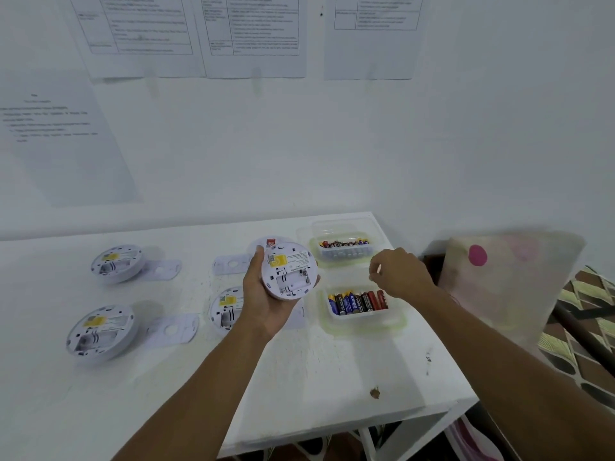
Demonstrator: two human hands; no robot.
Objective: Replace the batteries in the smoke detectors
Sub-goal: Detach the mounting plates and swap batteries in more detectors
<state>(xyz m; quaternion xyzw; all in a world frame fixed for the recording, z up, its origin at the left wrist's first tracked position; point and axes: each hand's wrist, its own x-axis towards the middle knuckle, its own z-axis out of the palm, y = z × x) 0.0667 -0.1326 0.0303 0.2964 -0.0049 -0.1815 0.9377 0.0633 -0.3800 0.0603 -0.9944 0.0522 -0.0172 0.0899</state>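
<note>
Head cam: the left hand is wrapped around a smoke detector, back side up, lifted off the white table with its battery bay looking empty. The right hand hovers at about 3 o'clock from it, fingers curled in tight; can't tell if it's pinching anything. Right below that hand sits the near battery tub, full of batteries, with a second tub at 12 o'clock from it. Three more detectors lie back up toward 9 o'clock: one partly behind the left hand, two further out.
</note>
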